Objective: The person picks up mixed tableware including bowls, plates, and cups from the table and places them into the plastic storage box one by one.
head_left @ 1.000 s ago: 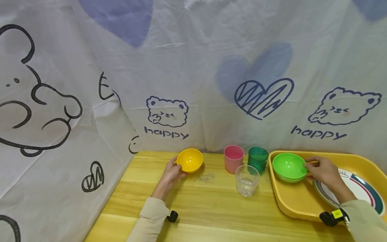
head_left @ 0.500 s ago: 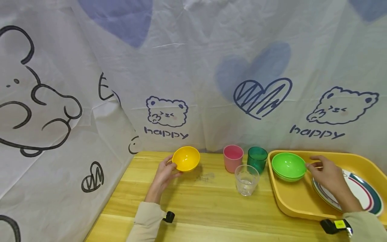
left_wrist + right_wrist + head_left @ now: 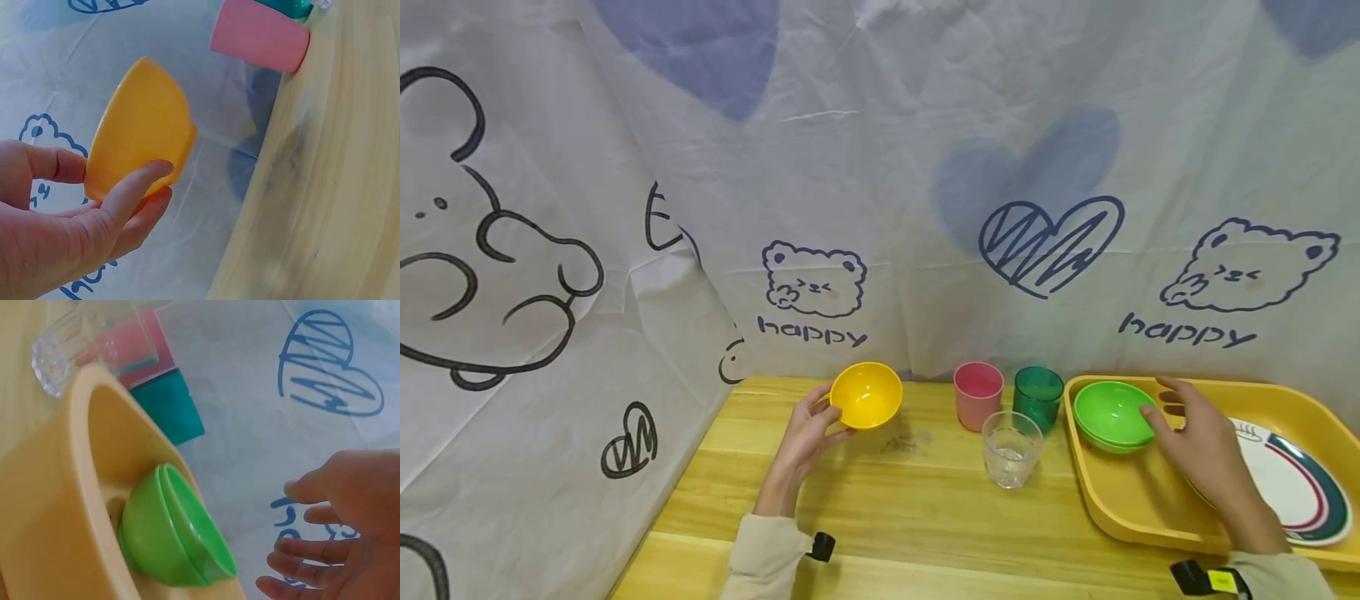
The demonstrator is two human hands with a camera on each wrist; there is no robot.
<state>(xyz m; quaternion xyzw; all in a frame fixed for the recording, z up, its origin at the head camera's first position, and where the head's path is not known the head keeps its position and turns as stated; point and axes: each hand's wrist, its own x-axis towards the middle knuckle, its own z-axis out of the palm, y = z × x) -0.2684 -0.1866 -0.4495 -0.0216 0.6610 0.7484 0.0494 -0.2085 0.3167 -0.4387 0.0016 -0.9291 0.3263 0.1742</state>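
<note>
My left hand [image 3: 805, 435] pinches a small yellow bowl [image 3: 867, 397] by its left side, thumb against the outer wall. In the left wrist view the bowl [image 3: 140, 128] is held above the wooden table, tipped with its mouth toward the left. At the right, my right hand [image 3: 1206, 450] hovers over a yellow tray [image 3: 1101, 504] with its fingers loosely spread. Two nested green bowls [image 3: 1114, 414] sit in the tray's back left corner. The right wrist view shows a gap between these green bowls [image 3: 169, 531] and the fingertips.
Left of the tray stand a pink cup [image 3: 978, 400], a dark green cup [image 3: 1037, 400] and a clear cup [image 3: 1012, 450], close together. A white plate [image 3: 1288, 487] with a striped rim lies in the tray. A printed cloth [image 3: 917, 208] hangs behind the table.
My right hand has let go of the green bowls and opened just right of them. My left hand, still gripping the yellow bowl, has shifted slightly left and tilted it more toward the head camera.
</note>
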